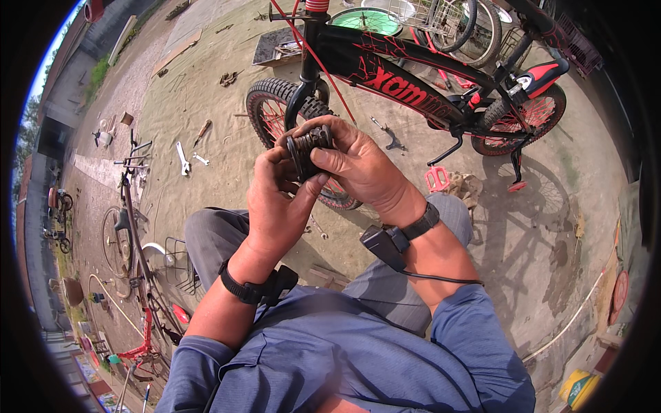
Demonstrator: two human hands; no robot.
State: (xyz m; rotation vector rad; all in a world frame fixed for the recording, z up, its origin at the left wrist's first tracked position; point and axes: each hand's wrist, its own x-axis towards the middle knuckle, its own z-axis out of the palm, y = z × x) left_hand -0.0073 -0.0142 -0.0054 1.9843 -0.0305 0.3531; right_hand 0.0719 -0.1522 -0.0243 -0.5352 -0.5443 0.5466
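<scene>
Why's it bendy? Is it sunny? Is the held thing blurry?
Head view: the fisheye lens bends edges near the rim; head view: looks sunny, since the black bike casts a clear shadow; head view: the dark spool-shaped part looks fairly sharp.

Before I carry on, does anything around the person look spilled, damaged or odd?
Dark, irregular patches mar the paler concrete at right; spill or stain, I can't tell. The left hand, on the dark flanged part, is smudged black, perhaps grease.
</scene>
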